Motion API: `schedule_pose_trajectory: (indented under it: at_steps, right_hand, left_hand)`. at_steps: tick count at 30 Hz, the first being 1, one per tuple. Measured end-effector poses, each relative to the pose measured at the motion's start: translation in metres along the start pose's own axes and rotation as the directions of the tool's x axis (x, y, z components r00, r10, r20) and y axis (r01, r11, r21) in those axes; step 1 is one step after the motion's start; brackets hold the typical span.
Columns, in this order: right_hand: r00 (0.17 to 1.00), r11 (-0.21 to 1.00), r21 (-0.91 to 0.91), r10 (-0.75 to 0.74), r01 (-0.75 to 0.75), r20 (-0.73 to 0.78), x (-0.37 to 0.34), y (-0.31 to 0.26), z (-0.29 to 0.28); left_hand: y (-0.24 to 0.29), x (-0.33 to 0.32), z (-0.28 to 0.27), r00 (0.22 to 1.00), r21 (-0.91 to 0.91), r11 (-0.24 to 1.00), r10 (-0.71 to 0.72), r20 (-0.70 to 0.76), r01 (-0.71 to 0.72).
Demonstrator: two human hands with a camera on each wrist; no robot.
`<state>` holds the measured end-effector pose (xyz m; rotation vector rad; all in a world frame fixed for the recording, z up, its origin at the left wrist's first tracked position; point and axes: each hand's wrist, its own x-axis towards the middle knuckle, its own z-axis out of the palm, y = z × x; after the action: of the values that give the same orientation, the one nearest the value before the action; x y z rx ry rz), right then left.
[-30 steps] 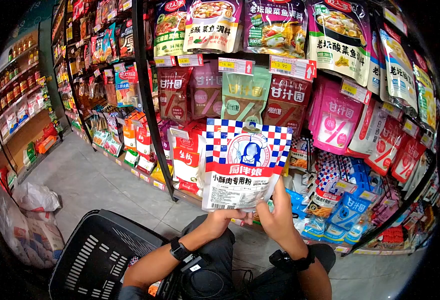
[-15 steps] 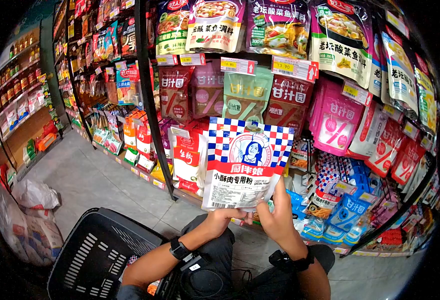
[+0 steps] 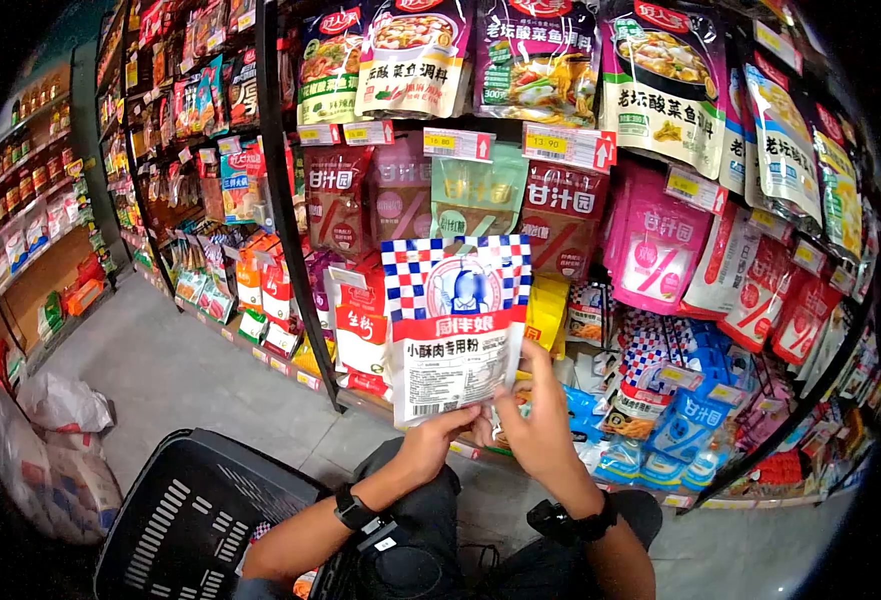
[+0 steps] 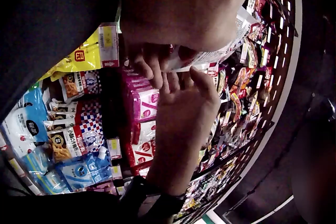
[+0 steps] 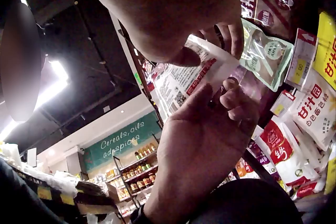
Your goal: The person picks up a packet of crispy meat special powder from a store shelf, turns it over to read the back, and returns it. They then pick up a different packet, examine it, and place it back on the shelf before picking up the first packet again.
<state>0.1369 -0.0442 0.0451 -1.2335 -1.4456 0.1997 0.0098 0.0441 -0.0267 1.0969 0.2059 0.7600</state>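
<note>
A white pouch of crispy meat powder (image 3: 455,335), with a red band and a blue, red and white checked top, is held upright in front of the shelf, its printed face towards me. My left hand (image 3: 440,438) pinches its bottom edge, thumb on the front. The right hand (image 3: 538,415) grips the lower right corner, its thumb also on the front. In the right wrist view the pouch (image 5: 184,79) shows its printing between both hands, and the left hand (image 5: 205,134) has its fingers curled at the edge.
Hanging seasoning pouches (image 3: 660,85) and pink pouches (image 3: 657,235) fill the rack. Similar checked pouches (image 3: 640,385) hang lower right, above blue packets (image 3: 690,420). A black basket (image 3: 195,500) stands on the floor at left, near plastic-wrapped sacks (image 3: 65,450).
The pouch and both hands have shifted slightly left in the head view, and the pouch has turned a little. The hold of both hands stays the same.
</note>
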Motion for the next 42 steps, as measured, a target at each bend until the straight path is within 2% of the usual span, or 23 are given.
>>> schedule_pose_trajectory:
  at_steps: [2,4,8,11,12,14,15,16,19,22,24,26,27,28,30,31,32,34,35,36,38,40,42]
  right_hand:
    - [0.998,0.998,-0.048,-0.044,0.042,-0.038,-0.001,0.004,0.004]
    - [0.993,0.981,-0.163,-0.114,0.107,-0.032,-0.001,0.009,0.003]
    - [0.997,0.991,-0.115,-0.067,0.062,-0.04,-0.003,0.007,0.008]
    - [0.982,0.948,-0.265,-0.151,0.177,0.116,-0.004,0.013,0.004]
    - [0.983,0.947,-0.272,-0.148,0.171,0.104,-0.005,0.012,0.003]
    - [0.991,0.997,-0.073,-0.007,0.017,0.136,-0.006,0.004,0.005]
    - [0.99,0.984,-0.136,-0.103,0.116,0.1,-0.006,0.009,0.008]
    - [0.991,0.984,-0.14,-0.101,0.113,0.09,-0.006,0.007,0.009]
    - [0.973,0.956,0.238,0.129,-0.173,0.19,-0.008,-0.001,0.011]
    - [0.968,0.987,0.145,0.033,-0.071,0.251,-0.007,-0.003,0.011]
    - [0.962,0.974,0.195,0.065,-0.12,0.266,-0.009,-0.003,0.012]
    - [0.955,0.951,0.258,0.096,-0.171,0.279,-0.011,0.003,0.016]
    - [0.945,0.967,0.187,0.109,-0.172,0.308,-0.01,-0.002,0.01]
    - [0.948,0.967,0.189,0.111,-0.172,0.297,-0.009,0.005,0.011]
    - [0.977,0.985,0.143,-0.125,0.1,0.176,-0.005,0.02,0.013]
    - [0.979,0.971,0.234,-0.006,-0.043,0.205,-0.009,0.024,0.011]
    - [0.981,0.971,0.237,-0.003,-0.043,0.193,-0.009,0.031,0.007]
    - [0.894,0.908,0.229,0.25,-0.349,0.372,-0.004,0.05,-0.001]
    - [0.825,0.843,0.237,0.348,-0.483,0.446,0.001,0.035,-0.018]
    - [0.905,0.903,0.28,0.214,-0.327,0.367,0.003,0.048,-0.017]
    - [0.843,0.874,0.206,0.323,-0.44,0.43,0.012,0.057,-0.036]
    - [0.891,0.904,0.21,0.284,-0.372,0.355,0.019,0.062,-0.053]
    - [0.856,0.913,0.102,0.325,-0.395,0.401,0.027,0.059,-0.079]
  left_hand:
    - [0.003,-0.003,0.007,0.997,-0.031,0.999,0.013,-0.074,-0.016]
    - [0.005,-0.003,0.009,0.972,0.044,0.996,0.085,-0.221,-0.077]
    - [0.002,0.001,0.0,0.968,0.082,0.99,0.13,-0.216,-0.115]
    - [0.016,0.004,0.007,0.939,0.309,0.908,0.328,-0.104,-0.283]
    - [0.018,0.005,0.011,0.915,0.396,0.857,0.394,-0.088,-0.331]
    - [0.022,-0.001,0.011,0.954,0.326,0.914,0.285,-0.089,-0.242]
    - [0.016,0.002,0.005,0.951,0.219,0.94,0.289,-0.108,-0.261]
    - [0.012,0.003,0.003,0.954,0.22,0.941,0.285,-0.097,-0.258]
    - [0.009,0.002,0.001,0.96,0.158,0.959,0.254,-0.118,-0.234]
    - [-0.003,0.007,-0.01,0.933,0.318,0.903,0.34,-0.118,-0.288]
    - [-0.004,0.001,-0.011,0.958,0.278,0.929,0.277,-0.081,-0.245]
    - [-0.004,0.001,-0.008,0.951,0.472,0.843,0.308,-0.027,-0.26]
    - [0.002,0.001,0.0,0.948,0.568,0.776,0.318,0.025,-0.276]
    - [0.0,0.003,0.001,0.949,0.57,0.774,0.312,0.035,-0.275]
    - [0.0,0.005,0.006,0.914,0.785,0.516,0.377,0.151,-0.343]
    - [0.003,0.004,0.011,0.886,0.834,0.393,0.409,0.218,-0.387]
    - [-0.001,0.006,0.007,0.888,0.834,0.39,0.401,0.227,-0.389]
    - [-0.012,0.011,-0.005,0.955,0.736,0.62,0.265,0.13,-0.272]
    - [-0.009,0.006,0.002,0.983,0.611,0.771,0.159,0.086,-0.178]
    - [-0.006,0.003,0.006,0.984,0.616,0.767,0.154,0.094,-0.179]
    - [-0.002,0.002,0.012,0.996,0.57,0.818,0.048,0.074,-0.081]
    - [-0.005,0.003,0.012,0.994,0.531,0.842,0.058,0.09,-0.097]
    - [-0.009,0.005,0.006,0.996,0.539,0.841,-0.005,0.092,-0.046]
